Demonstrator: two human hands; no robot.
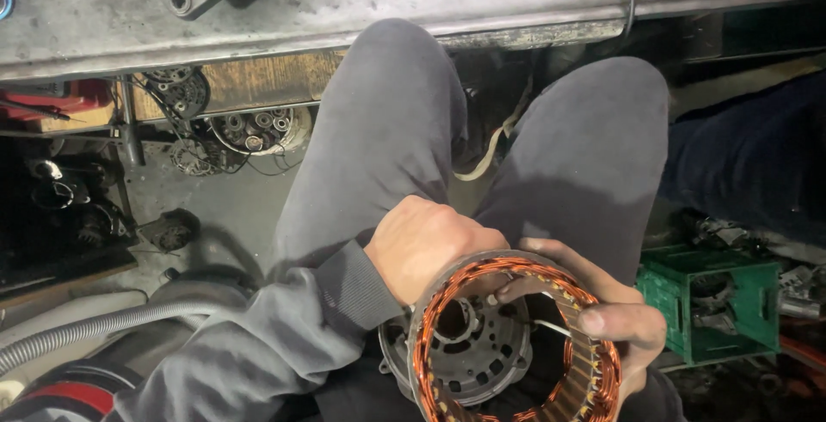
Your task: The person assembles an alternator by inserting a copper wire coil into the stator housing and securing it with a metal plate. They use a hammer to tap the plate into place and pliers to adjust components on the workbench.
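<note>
1. Stator ring (594, 370) with copper windings, lower centre of the frame, held over the person's lap, its open side tilted toward the camera.
2. Left hand (426, 246) clenched around the ring's upper left rim; grey sleeve runs off to the lower left.
3. Right hand (607, 314) grasps the ring's right side, fingers reaching inside across the copper coils.
4. Grey metal housing (469, 353) with round holes shows through the ring, just behind it.
5. Green crate (740, 280) at right edge, near the knee.
6. Metal workbench (344, 0) spans the upper frame.
7. Corrugated grey hose (95, 327) at lower left.
</note>
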